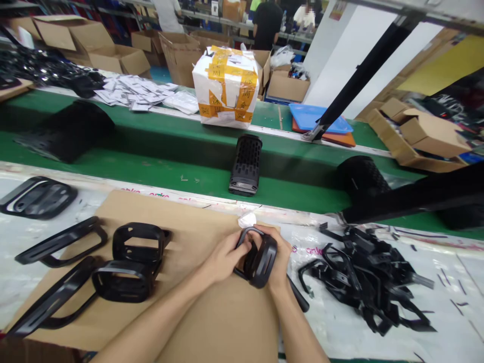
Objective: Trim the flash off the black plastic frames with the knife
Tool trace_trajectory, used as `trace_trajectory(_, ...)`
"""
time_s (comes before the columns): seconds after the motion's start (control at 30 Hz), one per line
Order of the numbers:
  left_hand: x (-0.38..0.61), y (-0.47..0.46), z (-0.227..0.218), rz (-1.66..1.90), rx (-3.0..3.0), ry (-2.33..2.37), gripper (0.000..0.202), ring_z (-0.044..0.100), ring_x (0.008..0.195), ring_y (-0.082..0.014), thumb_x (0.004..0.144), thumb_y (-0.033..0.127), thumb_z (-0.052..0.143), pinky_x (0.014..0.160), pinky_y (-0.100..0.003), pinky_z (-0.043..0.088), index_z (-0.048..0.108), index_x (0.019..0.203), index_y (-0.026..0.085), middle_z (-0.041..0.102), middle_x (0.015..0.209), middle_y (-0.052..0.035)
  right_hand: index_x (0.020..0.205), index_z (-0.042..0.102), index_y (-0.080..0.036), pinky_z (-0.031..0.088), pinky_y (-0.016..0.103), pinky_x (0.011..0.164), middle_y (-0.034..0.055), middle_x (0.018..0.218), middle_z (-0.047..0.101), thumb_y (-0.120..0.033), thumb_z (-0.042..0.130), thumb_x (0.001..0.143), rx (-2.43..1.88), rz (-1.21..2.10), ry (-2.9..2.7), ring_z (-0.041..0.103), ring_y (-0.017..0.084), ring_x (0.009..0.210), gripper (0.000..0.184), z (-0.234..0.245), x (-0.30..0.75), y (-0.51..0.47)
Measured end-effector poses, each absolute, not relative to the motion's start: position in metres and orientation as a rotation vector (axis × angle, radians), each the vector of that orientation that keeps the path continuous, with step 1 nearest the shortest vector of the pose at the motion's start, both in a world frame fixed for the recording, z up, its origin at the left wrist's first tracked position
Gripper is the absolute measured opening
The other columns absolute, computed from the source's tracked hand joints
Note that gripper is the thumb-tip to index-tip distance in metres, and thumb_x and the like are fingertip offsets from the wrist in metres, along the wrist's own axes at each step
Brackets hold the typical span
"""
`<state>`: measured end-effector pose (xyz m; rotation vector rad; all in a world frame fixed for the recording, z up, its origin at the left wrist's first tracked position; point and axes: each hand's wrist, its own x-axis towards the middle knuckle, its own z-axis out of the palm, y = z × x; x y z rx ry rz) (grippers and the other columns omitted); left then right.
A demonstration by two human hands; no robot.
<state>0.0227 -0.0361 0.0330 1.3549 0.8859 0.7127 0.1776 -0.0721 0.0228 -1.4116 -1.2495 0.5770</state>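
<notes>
A black plastic frame [264, 263] with a rounded, open middle is held over the brown cardboard sheet, between my two hands. My left hand [230, 256] grips it from the left, fingers curled into its opening. From the right, my right hand [282, 254] is wrapped round its outer side and top edge. Beneath my right wrist a dark rod-like handle [298, 295] sticks out; whether it joins the frame is hidden. Several similar black frames [123, 280] lie to the left on the cardboard [227, 322].
Loose black plastic pieces [363, 277] are heaped to the right. Beyond the bench edge runs a green conveyor belt [159, 171] carrying a black perforated cylinder-like housing [245, 164]. Behind it stands a taped white box [227, 85]. A dark post [363, 75] slants across the right side.
</notes>
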Motion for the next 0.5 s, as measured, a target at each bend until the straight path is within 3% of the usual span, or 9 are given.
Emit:
trace_trajectory(0.07,0.025,-0.035,0.027,0.719,1.127,0.814,0.046,0.054,0.063,-0.0165,0.096,0.061,0.061,0.062,-0.026,0.042,0.055,0.077,0.019,0.059,0.067,0.0004,0.099,0.081,-0.022,0.062,0.035,0.077,0.0038,0.092,0.082,-0.033,0.077,0.096,-1.413,0.571,-1.256,0.078,0.024,0.082,0.011,0.024,0.177,-0.071)
trace_trajectory(0.17,0.028,-0.031,0.02,0.668,0.863,0.736,0.064,0.033,0.042,-0.0101,0.093,0.08,0.055,0.045,-0.025,0.025,0.048,0.068,0.021,0.041,0.048,0.0058,0.101,0.08,-0.022,0.061,0.035,0.08,0.0052,0.095,0.082,-0.033,0.076,0.097,-1.416,0.578,-1.281,0.078,0.025,0.086,0.012,0.022,0.178,-0.069)
trace_trajectory(0.33,0.026,-0.023,0.021,0.746,0.743,0.744,0.06,0.026,0.034,-0.0067,0.087,0.071,0.071,0.04,-0.024,0.015,0.048,0.064,0.021,0.037,0.041,0.0081,0.115,0.078,-0.026,0.062,0.037,0.088,0.0057,0.107,0.082,-0.035,0.068,0.103,-1.396,0.628,-1.329,0.078,0.025,0.095,0.018,0.012,0.176,-0.068)
trace_trajectory(0.5,0.023,-0.021,0.027,0.746,0.716,0.717,0.06,0.025,0.033,-0.0068,0.089,0.071,0.069,0.04,-0.025,0.013,0.047,0.064,0.021,0.034,0.039,0.0084,0.128,0.072,-0.026,0.06,0.041,0.099,0.0082,0.122,0.078,-0.032,0.067,0.102,-1.386,0.682,-1.29,0.074,0.027,0.113,0.027,0.008,0.175,-0.068)
